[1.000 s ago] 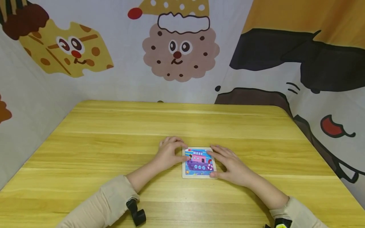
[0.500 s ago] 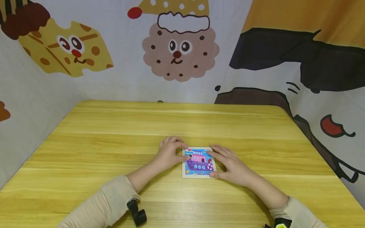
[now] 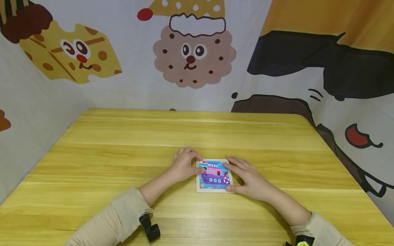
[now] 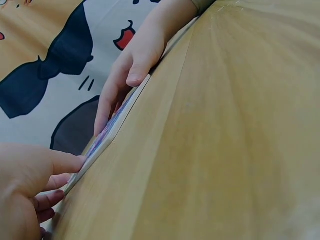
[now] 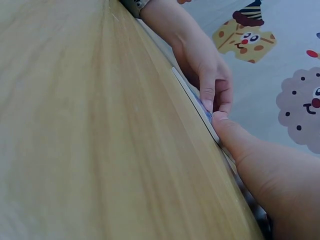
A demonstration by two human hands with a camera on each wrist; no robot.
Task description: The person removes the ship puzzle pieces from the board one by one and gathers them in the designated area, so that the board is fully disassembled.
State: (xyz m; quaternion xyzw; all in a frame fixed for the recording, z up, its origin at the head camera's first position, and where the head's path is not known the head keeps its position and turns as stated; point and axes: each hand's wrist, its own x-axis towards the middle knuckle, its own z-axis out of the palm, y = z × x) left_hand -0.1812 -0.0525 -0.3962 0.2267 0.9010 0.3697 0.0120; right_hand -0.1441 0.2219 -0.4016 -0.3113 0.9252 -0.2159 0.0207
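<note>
A square picture board (image 3: 214,178) with a pale border and a purple and pink ship lies flat on the table. My left hand (image 3: 184,165) holds its left side, the thumb on the picture and the index finger bent to the far left corner. On the opposite side my right hand (image 3: 250,178) rests with fairly straight fingers, the index fingertip near the far right corner and the thumb at the near right corner. In the left wrist view the board (image 4: 112,127) shows as a thin slab between both hands.
The wood-grain table (image 3: 197,133) reaches to a white cloth backdrop (image 3: 132,92) printed with cartoon cheese, a cookie and a dark-haired figure. A black strap (image 3: 149,228) hangs from the left sleeve, and another strap sits at the right wrist.
The left forearm and its strap have shifted very slightly to the right. Both hands and the board otherwise stay in place.
</note>
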